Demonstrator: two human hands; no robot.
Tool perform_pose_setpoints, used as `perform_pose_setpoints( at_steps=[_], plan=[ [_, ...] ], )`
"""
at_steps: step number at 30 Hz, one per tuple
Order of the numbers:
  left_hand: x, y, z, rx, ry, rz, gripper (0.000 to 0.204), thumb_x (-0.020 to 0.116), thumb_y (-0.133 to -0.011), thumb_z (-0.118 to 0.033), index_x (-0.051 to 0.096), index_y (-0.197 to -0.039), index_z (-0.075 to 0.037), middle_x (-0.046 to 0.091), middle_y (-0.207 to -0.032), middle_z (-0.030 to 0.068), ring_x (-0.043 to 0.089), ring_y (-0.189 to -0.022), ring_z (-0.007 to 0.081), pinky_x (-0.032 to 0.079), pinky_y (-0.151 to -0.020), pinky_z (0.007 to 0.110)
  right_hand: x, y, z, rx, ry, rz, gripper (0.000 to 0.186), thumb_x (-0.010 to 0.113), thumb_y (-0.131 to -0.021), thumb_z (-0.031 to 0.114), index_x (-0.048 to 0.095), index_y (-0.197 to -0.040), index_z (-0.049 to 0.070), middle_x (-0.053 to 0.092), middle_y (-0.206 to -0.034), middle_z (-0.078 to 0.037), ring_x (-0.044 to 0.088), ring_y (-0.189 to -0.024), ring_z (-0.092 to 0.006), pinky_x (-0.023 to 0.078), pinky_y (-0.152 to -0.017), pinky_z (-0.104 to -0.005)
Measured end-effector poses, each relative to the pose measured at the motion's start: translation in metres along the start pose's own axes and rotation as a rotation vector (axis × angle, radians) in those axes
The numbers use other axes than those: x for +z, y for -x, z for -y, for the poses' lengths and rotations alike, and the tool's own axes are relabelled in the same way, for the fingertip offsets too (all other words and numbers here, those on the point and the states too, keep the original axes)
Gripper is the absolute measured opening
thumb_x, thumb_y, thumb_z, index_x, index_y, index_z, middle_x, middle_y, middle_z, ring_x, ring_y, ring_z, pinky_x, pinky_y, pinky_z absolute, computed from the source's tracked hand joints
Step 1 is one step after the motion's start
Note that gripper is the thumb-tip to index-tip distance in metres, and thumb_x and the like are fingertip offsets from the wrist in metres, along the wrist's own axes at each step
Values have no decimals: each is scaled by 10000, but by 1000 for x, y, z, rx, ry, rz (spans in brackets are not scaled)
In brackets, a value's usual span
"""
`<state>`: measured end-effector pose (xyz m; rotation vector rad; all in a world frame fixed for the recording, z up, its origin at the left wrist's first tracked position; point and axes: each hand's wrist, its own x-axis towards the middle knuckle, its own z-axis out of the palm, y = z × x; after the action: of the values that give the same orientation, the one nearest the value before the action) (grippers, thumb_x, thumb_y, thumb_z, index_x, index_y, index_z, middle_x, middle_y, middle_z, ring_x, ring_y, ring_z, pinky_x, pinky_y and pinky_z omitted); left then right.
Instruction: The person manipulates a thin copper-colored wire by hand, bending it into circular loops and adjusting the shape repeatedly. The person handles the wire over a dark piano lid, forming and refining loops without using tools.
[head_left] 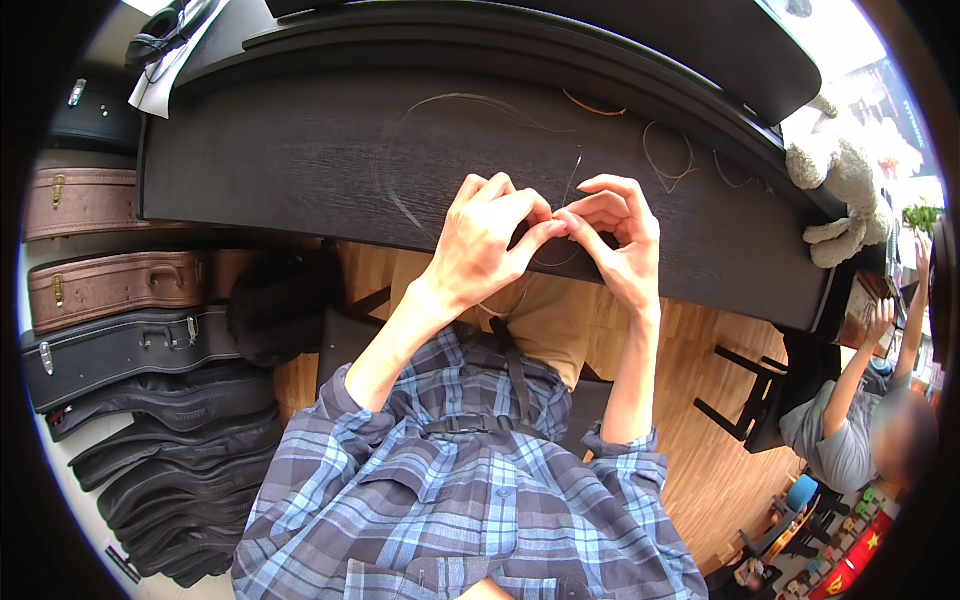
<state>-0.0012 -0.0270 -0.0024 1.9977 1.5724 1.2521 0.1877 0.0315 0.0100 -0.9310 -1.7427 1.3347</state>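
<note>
Over the front edge of a black wood-grained table, my left hand and my right hand meet, thumbs and forefingers pinched together. Between the fingertips is a thin string; one end sticks up past my right forefinger and a fine loop hangs below the hands. The exact spot where they grip it is covered by the fingers. My right hand's other fingers are loosely curled. Beyond the hands lie a long pale strand, a short orange-brown string and a loosely looped string.
Instrument cases, brown and black, are stacked at the left above several soft black bags. A plush toy sits at the table's right end. Another person works at far right, near a black stool.
</note>
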Motion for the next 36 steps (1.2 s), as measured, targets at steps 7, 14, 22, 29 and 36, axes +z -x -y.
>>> perform_pose_setpoints(
  at_steps=[7, 14, 22, 29, 36],
  plan=[
    [1, 2, 2, 25, 115, 41, 103, 756, -899, -120, 678, -945, -71, 650, -838, 35, 547, -789, 235, 469, -792, 369, 1, -4, 4, -15, -6, 19, 431, 723, -959, 67, 537, -1348, 71, 741, -1033, -89, 732, -919, -151, 604, -762, -287],
    [-19, 5, 6, 104, 31, 215, 89, 711, -944, -138, 646, -969, -81, 648, -834, 52, 580, -710, 233, 472, -737, 350, 3, -11, 19, -149, -66, 12, 417, 627, -1010, 58, 523, -1413, 89, 671, -1216, -94, 708, -1001, -184, 570, -818, -307],
    [-29, 6, 3, -216, 414, 217, 102, 682, -979, -67, 689, -1076, -35, 681, -789, 46, 644, -675, 101, 506, -612, 274, 5, -10, 36, -167, 214, 88, 179, 597, -1030, 90, 738, -1134, 51, 685, -969, -69, 663, -848, -150, 544, -765, -284],
    [-30, -1, -3, -412, 653, 124, 136, 634, -1034, -129, 710, -1057, -19, 660, -685, 25, 580, -566, 48, 449, -522, 219, 1, -7, 27, -131, 312, 22, 218, 615, -1022, 94, 741, -1199, 77, 668, -899, -46, 619, -760, -121, 512, -721, -259],
    [-21, -32, 15, -460, 727, 16, 175, 614, -1050, -150, 694, -1043, 6, 676, -690, 46, 579, -515, 57, 449, -486, 209, -6, -7, -5, -321, 185, -112, 207, 643, -1021, 169, 769, -1115, 35, 666, -868, -55, 592, -708, -93, 472, -648, -252]
  ],
)
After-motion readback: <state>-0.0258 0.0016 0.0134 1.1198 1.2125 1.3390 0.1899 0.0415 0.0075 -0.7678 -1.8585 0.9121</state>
